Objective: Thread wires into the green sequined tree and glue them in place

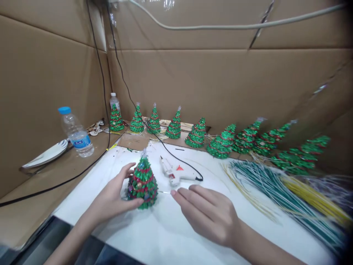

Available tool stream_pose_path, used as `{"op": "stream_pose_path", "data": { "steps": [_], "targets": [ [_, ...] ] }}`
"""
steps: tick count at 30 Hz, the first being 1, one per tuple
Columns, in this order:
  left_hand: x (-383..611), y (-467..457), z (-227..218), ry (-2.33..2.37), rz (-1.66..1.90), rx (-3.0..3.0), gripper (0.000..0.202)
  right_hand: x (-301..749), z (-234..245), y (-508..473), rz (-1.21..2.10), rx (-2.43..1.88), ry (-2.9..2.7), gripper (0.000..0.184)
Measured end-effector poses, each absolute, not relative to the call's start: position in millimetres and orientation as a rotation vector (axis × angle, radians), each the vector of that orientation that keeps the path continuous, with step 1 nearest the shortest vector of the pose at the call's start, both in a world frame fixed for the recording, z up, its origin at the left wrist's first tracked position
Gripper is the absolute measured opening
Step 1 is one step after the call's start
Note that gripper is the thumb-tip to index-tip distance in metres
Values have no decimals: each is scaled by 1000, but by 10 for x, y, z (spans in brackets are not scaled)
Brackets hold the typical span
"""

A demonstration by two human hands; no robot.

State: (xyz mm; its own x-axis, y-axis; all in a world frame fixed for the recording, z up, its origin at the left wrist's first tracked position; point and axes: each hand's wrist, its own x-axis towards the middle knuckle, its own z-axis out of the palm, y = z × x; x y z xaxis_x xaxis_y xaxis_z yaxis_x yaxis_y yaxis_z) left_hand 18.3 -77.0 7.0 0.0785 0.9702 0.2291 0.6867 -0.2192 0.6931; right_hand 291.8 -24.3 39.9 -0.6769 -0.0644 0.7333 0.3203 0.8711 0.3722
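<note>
A small green tinsel Christmas tree (143, 180), with red garland and tiny ornaments, stands upright on the white work surface (176, 228). Around its left side curls my left hand (117, 195), thumb against the front and fingers behind. My right hand (208, 211) is closed in a pinch on a thin silvery tool (165, 192), whose tip points at the tree's lower right side. Whether that tip touches the tree I cannot tell, nor its exact kind. Just behind lies a white glue gun (179, 175) on its side, its nozzle to the left.
Several finished-looking trees (173, 127) line the cardboard wall (220, 84). Bundles of green wires (264, 187) and yellow wires (311, 195) lie at right. A blue-capped water bottle (79, 138) and a white plate (46, 154) are at left. A black cord (127, 81) hangs across.
</note>
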Motion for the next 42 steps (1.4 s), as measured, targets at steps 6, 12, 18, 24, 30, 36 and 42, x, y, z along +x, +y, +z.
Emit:
{"op": "stream_pose_path", "data": {
  "steps": [6, 12, 18, 24, 30, 36, 42],
  "targets": [
    [128, -715, 195, 1519, 923, 2047, 85, 2810, 456, -555, -672, -350, -2148, 19],
    [133, -558, 272, 1468, 913, 2155, 85, 2720, 369, -401, -525, -516, -2069, 22],
    [103, -506, 134, 1482, 909, 2123, 82, 2744, 249, -97, -347, -463, -2084, 25],
    [-24, -517, -52, 1601, 906, 2196, 84, 2818, 376, 336, -304, -346, -2220, 25],
    [-19, -507, -8, 1596, 841, 2213, 83, 2877, 491, 503, -151, -327, -2227, 29],
    [-37, -552, 40, 1555, 811, 2281, 85, 2736, 362, 120, -195, -432, -2171, 28],
    [-84, -481, 328, 1425, 602, 2294, 78, 2465, 231, -138, -272, -536, -2128, 26]
  ]
}}
